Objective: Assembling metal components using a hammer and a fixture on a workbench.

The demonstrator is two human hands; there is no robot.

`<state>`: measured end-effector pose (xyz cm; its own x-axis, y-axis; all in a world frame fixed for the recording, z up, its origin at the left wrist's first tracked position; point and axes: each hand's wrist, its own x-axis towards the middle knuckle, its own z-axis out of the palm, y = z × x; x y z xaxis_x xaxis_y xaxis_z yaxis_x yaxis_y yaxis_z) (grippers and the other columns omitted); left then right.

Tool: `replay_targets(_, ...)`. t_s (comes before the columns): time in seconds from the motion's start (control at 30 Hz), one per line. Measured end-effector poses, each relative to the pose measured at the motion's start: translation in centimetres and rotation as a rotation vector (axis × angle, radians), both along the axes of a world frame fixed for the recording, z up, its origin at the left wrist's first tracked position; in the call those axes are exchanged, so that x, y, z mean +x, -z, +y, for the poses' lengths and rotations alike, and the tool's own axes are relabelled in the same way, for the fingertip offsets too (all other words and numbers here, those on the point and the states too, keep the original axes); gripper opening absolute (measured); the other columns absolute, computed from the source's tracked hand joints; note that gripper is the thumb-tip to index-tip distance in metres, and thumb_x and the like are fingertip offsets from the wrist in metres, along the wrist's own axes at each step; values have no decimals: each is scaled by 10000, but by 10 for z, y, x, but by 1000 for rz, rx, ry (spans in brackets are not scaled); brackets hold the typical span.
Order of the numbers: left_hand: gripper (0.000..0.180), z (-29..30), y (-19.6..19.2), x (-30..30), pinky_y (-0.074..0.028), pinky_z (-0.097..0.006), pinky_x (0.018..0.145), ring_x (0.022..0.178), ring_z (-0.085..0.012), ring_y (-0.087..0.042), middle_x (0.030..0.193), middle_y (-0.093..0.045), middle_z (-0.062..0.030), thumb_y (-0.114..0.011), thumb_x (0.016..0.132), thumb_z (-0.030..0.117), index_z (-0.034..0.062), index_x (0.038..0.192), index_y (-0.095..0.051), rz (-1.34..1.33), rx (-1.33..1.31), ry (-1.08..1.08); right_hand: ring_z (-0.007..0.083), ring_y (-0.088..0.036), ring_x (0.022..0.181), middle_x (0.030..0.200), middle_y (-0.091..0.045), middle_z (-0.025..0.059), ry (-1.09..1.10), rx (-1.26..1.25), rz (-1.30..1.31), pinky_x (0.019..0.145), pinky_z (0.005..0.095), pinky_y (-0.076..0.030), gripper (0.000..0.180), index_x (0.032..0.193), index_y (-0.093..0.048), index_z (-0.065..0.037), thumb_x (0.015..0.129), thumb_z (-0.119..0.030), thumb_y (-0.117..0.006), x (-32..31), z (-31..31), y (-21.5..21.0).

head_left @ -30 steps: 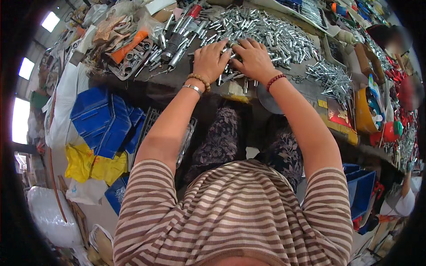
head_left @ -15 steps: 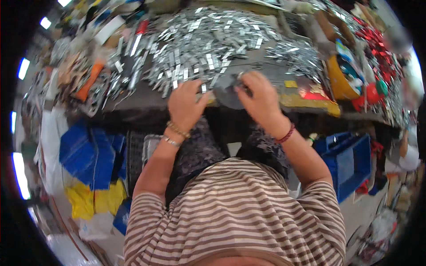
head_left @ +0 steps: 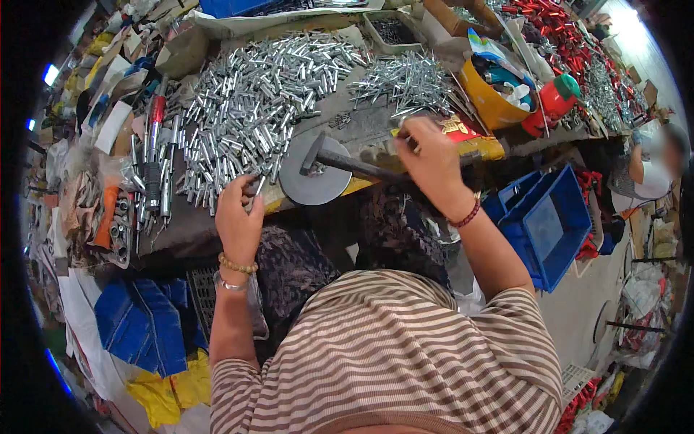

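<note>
My left hand point(head_left: 240, 220) is at the table's front edge, thumb and fingers pinched on a thin silvery metal pin point(head_left: 260, 185). Just beyond it spreads a heap of short shiny metal tubes point(head_left: 246, 108). A round grey metal plate point(head_left: 312, 191) lies to the right of that hand. Across the plate rests a hammer point(head_left: 354, 165), its head on the plate and its dark handle pointing toward my right hand point(head_left: 432, 163). That hand is raised above the handle's end with curled fingers, near a pile of thin metal pins point(head_left: 405, 79). Whatever its fingertips hold is too blurred to tell.
A yellow tub point(head_left: 491, 94) with packets and a red bottle with a green cap point(head_left: 553, 101) stand at the right. Tools and an orange handle point(head_left: 105, 215) lie at the left. Blue bins point(head_left: 546, 228) stand below the table. Another person point(head_left: 654, 159) is at far right.
The view has turned. My right hand has moved from over the round plate to its right, and my left hand is farther left of the plate. The hammer now shows clearly.
</note>
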<state>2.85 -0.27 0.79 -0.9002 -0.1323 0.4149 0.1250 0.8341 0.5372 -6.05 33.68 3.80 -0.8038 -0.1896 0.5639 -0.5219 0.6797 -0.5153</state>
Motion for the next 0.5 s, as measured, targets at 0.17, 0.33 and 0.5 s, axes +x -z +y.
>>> replay_targets(0.17, 374, 2, -3, 12, -486, -226, 740, 805, -76, -553, 983, -638, -30, -686, 866, -38, 24, 1231, -633, -153, 442, -26, 388, -629, 1043, 1073, -665, 168, 246, 212, 205, 869, 495, -514, 286, 1061, -649, -37, 836, -176, -759, -64, 44, -7)
replay_targets(0.33, 372, 22, -7, 10, -482, -208, 734, 809, -48, -536, 990, -620, -11, -681, 894, -43, 11, 1255, -612, -121, 588, 108, 409, -611, 1143, 1219, -651, 225, 197, 246, 359, 955, 496, -498, 436, 1171, -661, -21, 859, -310, -759, -145, 59, -8)
replay_targets(0.5, 387, 34, -7, 2, -489, -218, 740, 812, -54, -538, 973, -608, -6, -674, 894, -48, -2, 1271, -600, -134, 690, 204, 411, -602, 1196, 1272, -661, 172, 150, 332, -91, 1015, 507, -488, 496, 1247, -688, -90, 892, -436, -693, -170, 45, -21)
